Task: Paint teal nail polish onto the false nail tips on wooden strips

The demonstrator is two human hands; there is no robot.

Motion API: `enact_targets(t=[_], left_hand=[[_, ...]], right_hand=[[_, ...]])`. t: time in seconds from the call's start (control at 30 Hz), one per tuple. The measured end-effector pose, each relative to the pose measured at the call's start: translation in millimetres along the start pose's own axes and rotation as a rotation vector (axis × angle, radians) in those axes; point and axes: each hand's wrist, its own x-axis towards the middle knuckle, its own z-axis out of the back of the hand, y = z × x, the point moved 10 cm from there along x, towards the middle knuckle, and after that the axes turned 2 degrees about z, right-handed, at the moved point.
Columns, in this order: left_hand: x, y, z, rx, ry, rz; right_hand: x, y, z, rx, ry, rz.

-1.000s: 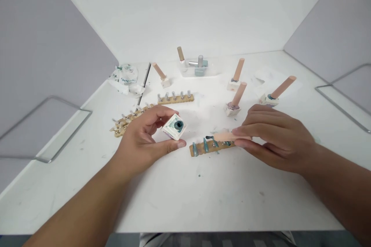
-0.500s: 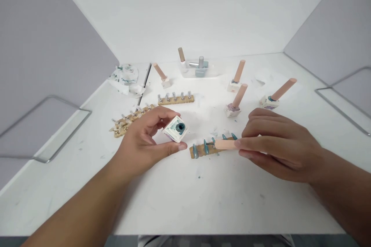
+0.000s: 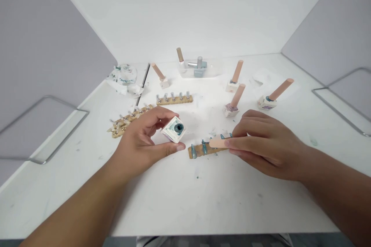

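Observation:
My left hand (image 3: 146,135) is closed round an uncapped white nail polish bottle (image 3: 171,131), tilted so its teal-smeared neck faces me. Between the fingertips of my right hand (image 3: 262,144) is the peach handle of a nail polish brush (image 3: 218,143), pointing left. Its dark tip is at the second teal false nail (image 3: 204,147) from the left; whether it touches cannot be made out. Several teal nails stand along a wooden strip (image 3: 210,150) lying on the table, and my right fingers hide its right end.
Peach-capped bottles (image 3: 237,100) stand at the back and right. Behind my left hand are wooden strips (image 3: 175,100) with clear nail tips. A clear tray (image 3: 213,70) holds bottles; crumpled stained tissue (image 3: 126,77) lies back left. Wire stands (image 3: 342,88) flank both sides.
My right hand has moved left with the brush, its tip going from about the third teal nail to the second. My left hand holds the bottle nearly still; the whole view has shifted slightly.

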Motion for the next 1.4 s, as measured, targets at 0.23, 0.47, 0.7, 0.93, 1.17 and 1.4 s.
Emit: enact_targets(t=[0.23,0.47,0.7,0.93,1.17,1.4], left_hand=[[0.1,-0.2,-0.4,0.004,0.004,-0.006],[0.4,-2.1,-0.6,-0.004,0.003,-0.018],[0.6,0.1,-1.4,-0.042,0.016,-0.013],[1.0,3.7,-3.2,-0.06,0.019,0.027],[1.5,8.7,-3.3,-0.078,0.022,0.062],[0.7,10.4,-1.9,-0.073,0.012,0.081]], right_hand=[[-0.8,1.2,3.9,-0.013,-0.044,-0.011],[0.9,3.2,8.6,-0.041,-0.072,-0.008],[-0.8,4.8,2.5,-0.059,-0.022,-0.013],[-0.4,10.1,-1.2,-0.074,0.01,0.013],[-0.5,14.6,1.6,-0.082,-0.01,0.031],[-3.0,21.2,6.8,-0.086,-0.064,0.061]])
